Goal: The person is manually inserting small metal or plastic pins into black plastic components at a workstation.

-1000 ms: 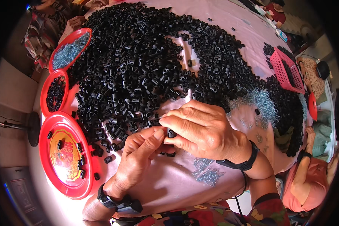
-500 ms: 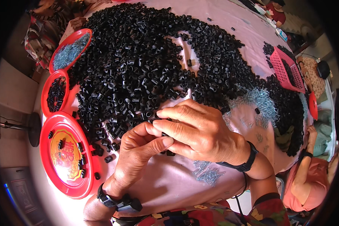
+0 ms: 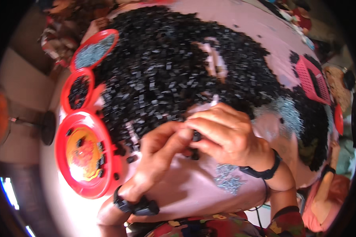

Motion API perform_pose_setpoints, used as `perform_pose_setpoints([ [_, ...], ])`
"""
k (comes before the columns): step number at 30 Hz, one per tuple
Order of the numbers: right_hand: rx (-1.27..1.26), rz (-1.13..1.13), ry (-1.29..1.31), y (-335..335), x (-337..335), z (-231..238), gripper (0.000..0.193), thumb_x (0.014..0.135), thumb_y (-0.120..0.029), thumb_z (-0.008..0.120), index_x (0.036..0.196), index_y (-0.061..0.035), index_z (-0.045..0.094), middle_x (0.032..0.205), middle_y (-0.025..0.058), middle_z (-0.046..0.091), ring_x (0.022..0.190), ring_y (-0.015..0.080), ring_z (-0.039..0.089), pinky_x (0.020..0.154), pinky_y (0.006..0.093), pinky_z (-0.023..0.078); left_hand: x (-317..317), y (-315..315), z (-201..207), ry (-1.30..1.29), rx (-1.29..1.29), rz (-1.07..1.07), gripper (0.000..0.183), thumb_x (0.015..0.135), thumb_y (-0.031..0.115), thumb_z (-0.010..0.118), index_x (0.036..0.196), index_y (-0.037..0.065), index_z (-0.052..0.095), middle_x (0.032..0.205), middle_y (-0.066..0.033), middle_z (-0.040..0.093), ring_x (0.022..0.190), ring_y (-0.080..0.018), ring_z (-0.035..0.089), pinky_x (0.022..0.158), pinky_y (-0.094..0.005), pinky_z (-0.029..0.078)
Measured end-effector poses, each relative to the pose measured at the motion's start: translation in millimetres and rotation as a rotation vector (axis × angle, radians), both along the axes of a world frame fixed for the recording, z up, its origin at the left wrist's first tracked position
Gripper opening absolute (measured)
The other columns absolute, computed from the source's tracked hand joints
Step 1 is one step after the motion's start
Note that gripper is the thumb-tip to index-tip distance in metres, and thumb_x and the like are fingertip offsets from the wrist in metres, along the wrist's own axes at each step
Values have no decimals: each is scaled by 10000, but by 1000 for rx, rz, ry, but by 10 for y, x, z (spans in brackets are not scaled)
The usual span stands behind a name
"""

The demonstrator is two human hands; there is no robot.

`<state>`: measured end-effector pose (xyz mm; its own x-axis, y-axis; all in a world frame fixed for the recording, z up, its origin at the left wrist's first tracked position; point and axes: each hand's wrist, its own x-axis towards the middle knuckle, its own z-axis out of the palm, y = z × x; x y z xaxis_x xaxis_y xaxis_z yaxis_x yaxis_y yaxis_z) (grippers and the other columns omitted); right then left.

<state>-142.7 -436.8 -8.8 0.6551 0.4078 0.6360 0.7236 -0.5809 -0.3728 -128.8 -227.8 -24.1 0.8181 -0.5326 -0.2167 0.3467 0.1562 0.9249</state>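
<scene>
Over the near edge of the black heap, my two hands meet at the fingertips. My right hand [image 3: 235, 138] is closed, its thumb and fingers pinching a small black plastic piece [image 3: 196, 136]. My left hand [image 3: 158, 152] has thumb and forefinger pressed together right beside that piece; whatever lies between them is hidden. Just below the fingertips another small black piece [image 3: 194, 154] shows, and I cannot tell whether it is held or lies on the cloth. The big heap of black plastic pieces [image 3: 154, 71] spreads beyond both hands. The picture is smeared by motion.
On the left stand a red plate [image 3: 61, 158] with several black pieces, a smaller red dish [image 3: 65, 91] of black parts and a red tray [image 3: 115, 35] of clear bluish bits. More bluish bits [image 3: 228, 179] lie on the pink cloth [image 3: 178, 189]. A pink basket [image 3: 314, 85] and co-workers are at right.
The whole scene has shifted right in the picture and blurred. My fingers have shifted against each other, and a black piece now shows between them.
</scene>
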Motion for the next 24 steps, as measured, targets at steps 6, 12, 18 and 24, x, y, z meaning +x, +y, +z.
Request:
perform_pose_setpoints([
  [6, 17, -9, 115, -21, -31, 108, 547, 730, -84, 875, 1233, 15, 685, 1045, 141, 737, 882, 300, 723, 766, 396, 589, -1, 32, -34, -96, -41, -64, 215, 1062, 238, 648, 1120, 36, 695, 955, -5, 723, 828, -52, 624, 723, -240, 512],
  [12, -116, 138, 609, -50, -132, 65, 92, 887, -126, 760, 867, -37, 750, 770, 117, 739, 710, 277, 739, 632, 384, 552, 91, 656, 62, -24, -188, 437, 289, 1051, 286, 636, 1146, 15, 670, 999, -77, 731, 825, -131, 688, 714, -277, 560],
  [18, -49, 108, 505, 51, -124, -195, 170, 913, -152, 722, 1039, -38, 707, 831, 162, 730, 743, 341, 724, 650, 449, 566, 204, 1838, -126, 94, -435, 477, 338, 1099, 267, 540, 1344, 38, 584, 1099, -41, 695, 893, -139, 653, 730, -263, 541],
  [24, 16, -123, 374, -182, -29, -65, 186, 914, -113, 698, 1078, -25, 708, 929, 183, 741, 845, 369, 727, 729, 440, 588, 140, 2164, -138, 345, -537, 727, 424, 1113, 265, 503, 1429, -17, 530, 1175, -91, 706, 868, -170, 651, 772, -314, 550],
])
